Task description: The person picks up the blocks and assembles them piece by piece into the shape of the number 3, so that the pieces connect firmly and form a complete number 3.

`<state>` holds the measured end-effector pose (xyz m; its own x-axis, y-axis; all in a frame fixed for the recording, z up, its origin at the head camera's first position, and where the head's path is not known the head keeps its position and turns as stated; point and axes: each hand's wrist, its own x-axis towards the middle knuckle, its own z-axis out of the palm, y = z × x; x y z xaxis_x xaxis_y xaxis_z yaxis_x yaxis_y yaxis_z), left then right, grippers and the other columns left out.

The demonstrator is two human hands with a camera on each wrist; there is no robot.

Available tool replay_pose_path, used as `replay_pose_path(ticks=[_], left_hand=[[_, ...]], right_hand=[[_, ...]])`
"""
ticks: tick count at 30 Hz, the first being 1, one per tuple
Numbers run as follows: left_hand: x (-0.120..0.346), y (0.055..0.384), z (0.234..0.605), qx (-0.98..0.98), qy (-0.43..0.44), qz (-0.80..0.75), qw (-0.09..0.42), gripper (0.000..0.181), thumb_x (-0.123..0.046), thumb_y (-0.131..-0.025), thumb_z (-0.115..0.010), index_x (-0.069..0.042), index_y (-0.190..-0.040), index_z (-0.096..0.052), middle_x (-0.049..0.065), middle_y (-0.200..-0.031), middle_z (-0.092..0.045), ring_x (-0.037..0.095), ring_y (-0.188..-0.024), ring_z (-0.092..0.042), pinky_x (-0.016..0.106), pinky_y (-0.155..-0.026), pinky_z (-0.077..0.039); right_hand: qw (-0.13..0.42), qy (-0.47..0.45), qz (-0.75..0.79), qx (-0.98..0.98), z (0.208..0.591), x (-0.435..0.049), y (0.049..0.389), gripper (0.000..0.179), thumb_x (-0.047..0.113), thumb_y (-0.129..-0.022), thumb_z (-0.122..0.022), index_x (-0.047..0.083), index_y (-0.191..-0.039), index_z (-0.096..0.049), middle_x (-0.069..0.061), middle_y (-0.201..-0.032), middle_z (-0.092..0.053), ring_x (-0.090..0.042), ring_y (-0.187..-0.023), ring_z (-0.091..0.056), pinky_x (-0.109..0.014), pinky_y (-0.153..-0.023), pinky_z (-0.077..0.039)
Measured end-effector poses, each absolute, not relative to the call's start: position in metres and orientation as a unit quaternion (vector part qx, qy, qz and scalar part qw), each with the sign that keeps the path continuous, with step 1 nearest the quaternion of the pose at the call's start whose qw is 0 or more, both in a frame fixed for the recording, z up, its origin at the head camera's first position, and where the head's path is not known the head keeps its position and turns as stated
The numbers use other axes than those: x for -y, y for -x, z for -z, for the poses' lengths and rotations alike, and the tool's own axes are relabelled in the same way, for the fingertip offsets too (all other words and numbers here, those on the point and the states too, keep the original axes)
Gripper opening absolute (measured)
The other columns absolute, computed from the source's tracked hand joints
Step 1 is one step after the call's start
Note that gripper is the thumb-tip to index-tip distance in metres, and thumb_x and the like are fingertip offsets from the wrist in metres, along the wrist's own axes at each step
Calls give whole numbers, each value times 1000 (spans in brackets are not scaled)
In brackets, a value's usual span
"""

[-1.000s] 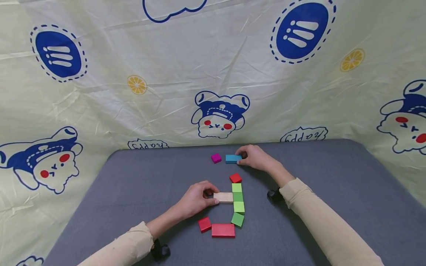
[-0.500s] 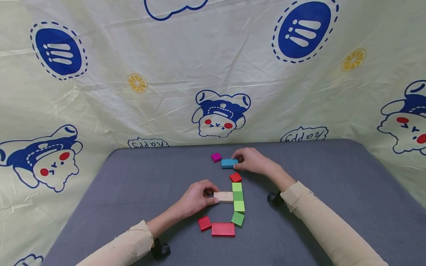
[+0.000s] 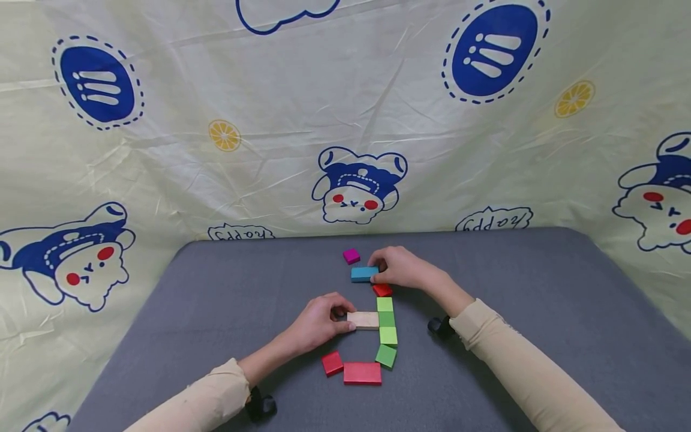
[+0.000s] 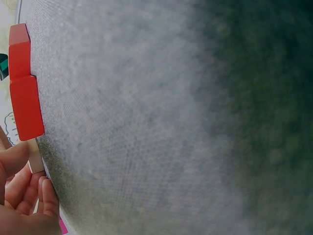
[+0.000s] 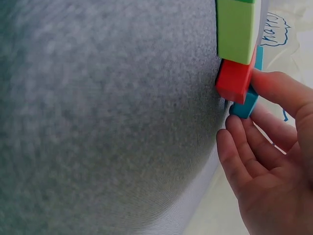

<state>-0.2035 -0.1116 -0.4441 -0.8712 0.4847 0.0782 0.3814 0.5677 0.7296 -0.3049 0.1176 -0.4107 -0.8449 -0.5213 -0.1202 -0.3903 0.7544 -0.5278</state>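
Observation:
In the head view my right hand (image 3: 403, 267) pinches the right end of a blue block (image 3: 363, 275), thumb at its near side. Just below that hand sits a small red block (image 3: 382, 291); in the right wrist view it overlaps the blue block (image 5: 246, 104). My left hand (image 3: 321, 318) grips the left end of a pale wooden block (image 3: 366, 321), whose right end meets a column of several green blocks (image 3: 385, 319). The left wrist view catches the left hand (image 4: 27, 191) at the pale block (image 4: 36, 159), beyond two red blocks.
A magenta block (image 3: 351, 256) stands behind the blue one. Nearest me lie a long red block (image 3: 362, 374) and a small tilted red block (image 3: 332, 364). All rest on a grey cloth-covered table (image 3: 227, 288), with a printed curtain (image 3: 270, 120) behind it.
My right hand has drawn the blue block toward me and to the left, from beside the magenta block to just behind the small red one. The left hand stays put.

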Motion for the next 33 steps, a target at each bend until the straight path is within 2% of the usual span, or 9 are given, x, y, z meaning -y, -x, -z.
replay_pose_path(ticks=[10,17,33], left_hand=[[111,202,444,-884,-243,-393,65,21,-13,-86,-77,-12,-106,-72,-3,-96,-60,15,-85,-55,26,-74,-48],[111,203,444,-883,-247,-394,64,21,-13,-86,-77,-12,-106,-72,-3,-96,-60,15,-86,-55,26,-74,-48],[111,202,443,-883,-243,-396,70,20,-13,-86,-77,-11,-106,-72,-3,-96,-60,16,-86,-55,26,-74,-48]], right_hand=[[152,236,249,-927,412,-115,306,26,21,-87,-75,11,-111,-69,-2,-94,-63,-19,-87,-55,-32,-77,-48],[151,247,259,-922,413,-118,306,24,18,-91,-71,10,-114,-69,-2,-100,-64,-19,-88,-56,-33,-81,-50],[146,248,269,-919,413,-118,299,23,16,-93,-69,10,-115,-70,-2,-98,-64,-18,-85,-56,-32,-79,-49]])
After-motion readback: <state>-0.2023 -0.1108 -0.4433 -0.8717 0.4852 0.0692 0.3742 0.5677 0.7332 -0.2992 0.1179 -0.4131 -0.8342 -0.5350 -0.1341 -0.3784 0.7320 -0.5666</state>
